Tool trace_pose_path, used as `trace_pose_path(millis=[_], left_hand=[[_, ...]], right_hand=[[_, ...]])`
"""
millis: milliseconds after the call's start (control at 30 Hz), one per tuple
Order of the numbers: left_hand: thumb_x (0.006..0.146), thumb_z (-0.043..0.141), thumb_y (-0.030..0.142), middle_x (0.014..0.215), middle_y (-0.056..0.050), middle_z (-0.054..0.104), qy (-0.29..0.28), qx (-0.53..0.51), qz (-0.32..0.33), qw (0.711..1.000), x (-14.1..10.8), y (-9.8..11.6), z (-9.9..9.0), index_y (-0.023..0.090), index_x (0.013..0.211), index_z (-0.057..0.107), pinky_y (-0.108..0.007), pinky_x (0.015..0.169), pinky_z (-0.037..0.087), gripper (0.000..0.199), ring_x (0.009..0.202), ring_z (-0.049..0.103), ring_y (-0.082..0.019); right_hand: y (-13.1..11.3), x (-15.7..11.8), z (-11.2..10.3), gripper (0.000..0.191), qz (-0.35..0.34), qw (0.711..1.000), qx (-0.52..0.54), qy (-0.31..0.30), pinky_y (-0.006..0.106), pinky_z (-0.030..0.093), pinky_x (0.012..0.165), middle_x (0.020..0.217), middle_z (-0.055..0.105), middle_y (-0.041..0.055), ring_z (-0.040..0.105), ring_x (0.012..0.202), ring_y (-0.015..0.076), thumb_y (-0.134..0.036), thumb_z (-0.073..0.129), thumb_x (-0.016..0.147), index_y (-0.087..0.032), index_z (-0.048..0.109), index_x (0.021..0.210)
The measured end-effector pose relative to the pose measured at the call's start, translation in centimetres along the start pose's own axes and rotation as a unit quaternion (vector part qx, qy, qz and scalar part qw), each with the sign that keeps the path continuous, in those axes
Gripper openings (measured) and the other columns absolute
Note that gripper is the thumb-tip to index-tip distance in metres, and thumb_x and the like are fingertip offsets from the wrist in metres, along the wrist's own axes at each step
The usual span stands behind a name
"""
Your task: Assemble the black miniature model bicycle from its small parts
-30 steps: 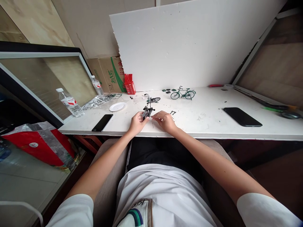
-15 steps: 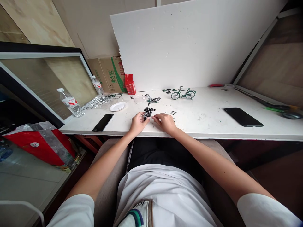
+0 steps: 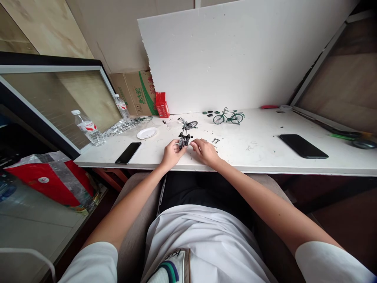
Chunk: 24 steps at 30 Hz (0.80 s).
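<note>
My left hand (image 3: 172,154) is closed around the rear end of a black model bicycle (image 3: 184,138), whose handlebar and front wheel point away from me. Close on the right side of the model, my right hand (image 3: 205,151) has its thumb and fingers pinched together. Whatever sits between those fingertips is hidden or too small to make out. Small dark loose parts (image 3: 216,140) lie on the white table just beyond the right hand. Further back, a finished-looking green model bicycle (image 3: 229,117) stands upright on its own.
A phone (image 3: 128,153) and a white plate (image 3: 147,133) lie to the left, near a water bottle (image 3: 88,127) and plastic part frames (image 3: 129,124). Another black phone (image 3: 303,146) lies at right. A red box (image 3: 162,105) and a white board (image 3: 235,59) stand behind.
My right hand has shifted slightly up and right, its fingertips moving a little along the side of the model. The left hand keeps its hold, and the model's front has tilted slightly.
</note>
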State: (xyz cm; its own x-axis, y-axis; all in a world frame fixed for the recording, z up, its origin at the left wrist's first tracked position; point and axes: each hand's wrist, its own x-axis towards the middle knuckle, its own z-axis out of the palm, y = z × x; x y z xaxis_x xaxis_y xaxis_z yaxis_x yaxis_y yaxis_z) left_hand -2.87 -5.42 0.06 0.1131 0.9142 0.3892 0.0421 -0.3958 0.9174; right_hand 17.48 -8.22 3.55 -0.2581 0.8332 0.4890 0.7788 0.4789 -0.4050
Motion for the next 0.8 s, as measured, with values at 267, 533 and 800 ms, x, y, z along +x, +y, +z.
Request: trace_pose_path(millis=[267,533,800], left_hand=[[0.082,0.086,0.047,0.108,-0.015,0.082,0.018,-0.015,-0.010,1.000,0.08,-0.07,0.06,0.017,0.118,0.062,-0.041,0.087,0.067,0.052,0.091,0.081,-0.025],[0.082,0.086,0.043,0.105,-0.015,0.081,0.011,0.021,0.005,1.000,-0.05,-0.10,-0.06,0.016,0.117,0.065,-0.040,0.088,0.066,0.049,0.095,0.080,-0.026],[0.081,0.086,0.044,0.107,-0.015,0.081,0.009,0.018,0.004,1.000,-0.09,0.00,0.04,0.017,0.116,0.065,-0.041,0.089,0.066,0.049,0.096,0.081,-0.027]], right_hand=[[0.31,0.00,0.24,0.022,-0.043,0.996,0.055,0.048,0.032,0.047,0.077,0.103,0.073,0.0094,0.067,0.099,0.0241,-0.036,0.054,0.108,-0.021,0.068,0.115],[0.49,0.26,0.64,0.036,0.000,1.000,-0.028,0.013,0.031,0.040,0.069,0.097,0.071,0.0100,0.064,0.083,0.0221,-0.043,0.046,0.112,-0.020,0.072,0.103],[-0.07,0.10,-0.06,0.044,0.001,1.000,-0.027,-0.012,0.029,0.041,0.072,0.098,0.071,0.0095,0.064,0.086,0.0213,-0.041,0.033,0.116,-0.021,0.070,0.102]])
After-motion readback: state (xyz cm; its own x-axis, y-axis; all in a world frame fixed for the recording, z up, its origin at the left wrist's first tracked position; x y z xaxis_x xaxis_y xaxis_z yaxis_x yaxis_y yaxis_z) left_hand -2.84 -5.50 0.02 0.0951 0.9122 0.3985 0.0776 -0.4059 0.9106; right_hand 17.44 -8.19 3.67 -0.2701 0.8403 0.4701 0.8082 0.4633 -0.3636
